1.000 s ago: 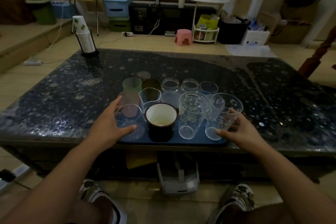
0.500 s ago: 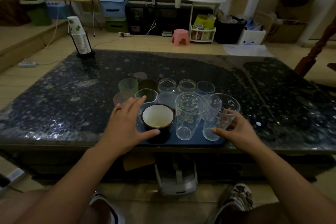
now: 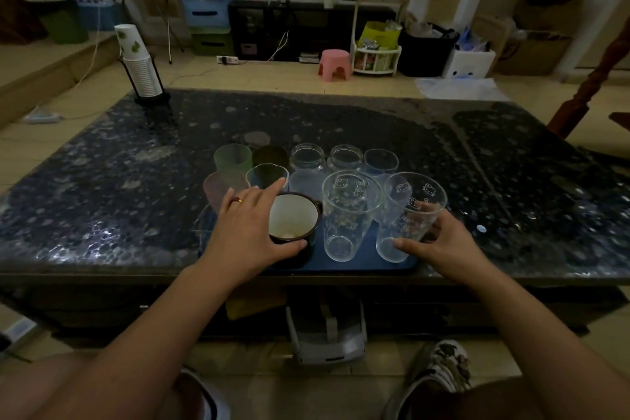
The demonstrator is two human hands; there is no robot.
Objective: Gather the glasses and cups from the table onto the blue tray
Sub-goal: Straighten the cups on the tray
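Observation:
The blue tray (image 3: 358, 266) lies at the table's near edge, crowded with cups. My left hand (image 3: 249, 232) clasps the dark mug (image 3: 293, 222) with the white inside, thumb across its front and fingers along its far left side. My right hand (image 3: 443, 242) grips the right tall clear printed glass (image 3: 412, 211) near its base. A second tall printed glass (image 3: 347, 211) stands between them. Behind are a green frosted cup (image 3: 231, 158), a pink frosted cup (image 3: 213, 187), a clear wavy cup (image 3: 266, 176), a dark cup (image 3: 269, 155) and clear jars (image 3: 306, 160).
A stack of paper cups in a black holder (image 3: 138, 68) stands at the far left corner of the dark speckled table (image 3: 102, 181). A wooden post (image 3: 593, 85) rises at the right. A pink stool (image 3: 334, 65) sits on the floor beyond.
My left hand slid right, from the clear glass at the tray's front left onto the dark mug. My right hand stayed on the right tall glass.

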